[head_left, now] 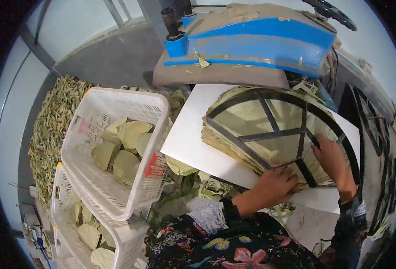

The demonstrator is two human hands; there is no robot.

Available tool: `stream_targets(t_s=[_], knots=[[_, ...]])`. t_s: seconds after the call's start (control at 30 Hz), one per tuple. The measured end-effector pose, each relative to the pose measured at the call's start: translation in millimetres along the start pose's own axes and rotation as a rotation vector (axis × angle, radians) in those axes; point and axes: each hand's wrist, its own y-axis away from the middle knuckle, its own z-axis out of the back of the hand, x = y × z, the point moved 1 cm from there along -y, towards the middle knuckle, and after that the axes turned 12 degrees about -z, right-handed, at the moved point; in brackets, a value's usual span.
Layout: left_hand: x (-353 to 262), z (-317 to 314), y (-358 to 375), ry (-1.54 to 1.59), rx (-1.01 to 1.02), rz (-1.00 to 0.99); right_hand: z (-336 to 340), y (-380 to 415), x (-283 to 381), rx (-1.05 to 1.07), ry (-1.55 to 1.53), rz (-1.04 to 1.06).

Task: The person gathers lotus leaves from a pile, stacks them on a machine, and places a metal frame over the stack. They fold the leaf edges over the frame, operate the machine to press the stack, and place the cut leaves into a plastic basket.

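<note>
A black metal cutting die [276,133], a curved frame with crossing bars, lies over a thick stack of dried pale green leaves [247,116]. My right hand [333,160] is closed around one of its bars on the right side. My left hand [274,187] rests at the near edge of the die, fingers curled over its rim by the leaf stack; the fingertips are partly hidden. Beneath the stack is a white board [189,130].
A blue press machine [260,40] stands just behind the board. At left, white plastic baskets [130,204] hold cut leaf pieces [126,166]. A heap of leaves [56,130] lies along the wall. More black metal frames [372,121] lean at the right.
</note>
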Motion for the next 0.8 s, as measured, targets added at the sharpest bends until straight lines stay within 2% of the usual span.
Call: stream_targets(t_s=[0.03, 0.13, 0.2, 0.27, 0.33, 0.47, 0.5, 0.57, 0.67, 0.8], knots=[[-1.0, 3.6, -2.1, -0.016, 0.029, 0.007, -3.7, -5.4, -2.5, -0.038, -0.004, 0.064], [-1.9, 8.2, -6.4, -0.046, 0.073, 0.003, -11.3, -15.1, -4.4, -0.063, 0.012, 0.046], [-1.6, 9.4, -8.0, -0.056, 0.098, -0.010, -13.4, -20.2, -5.2, -0.026, 0.014, 0.001], [-0.6, 9.9, -9.7, 0.044, 0.208, 0.027, -17.5, -24.5, -9.0, 0.008, 0.016, -0.057], [1.4, 6.2, -7.6, 0.043, 0.224, 0.033, -26.2, -27.5, -15.3, -0.046, 0.017, 0.012], [0.0, 9.8, -11.1, -0.027, 0.275, 0.025, -38.5, -29.3, -13.8, 0.022, 0.092, -0.042], [-1.6, 10.0, -11.2, -0.023, 0.300, 0.049, -40.1, -25.7, -17.9, -0.153, 0.027, 0.137], [-3.2, 8.9, -15.6, -0.091, 0.278, 0.027, -48.4, -24.0, -22.1, -0.236, 0.150, 0.170], [-1.9, 8.8, -19.5, -0.135, 0.258, -0.048, -44.0, -27.6, -17.7, -0.253, 0.212, 0.103], [-4.9, 8.6, -24.4, -0.158, 0.228, -0.077, -48.2, -32.4, -21.3, -0.267, 0.138, 0.149]])
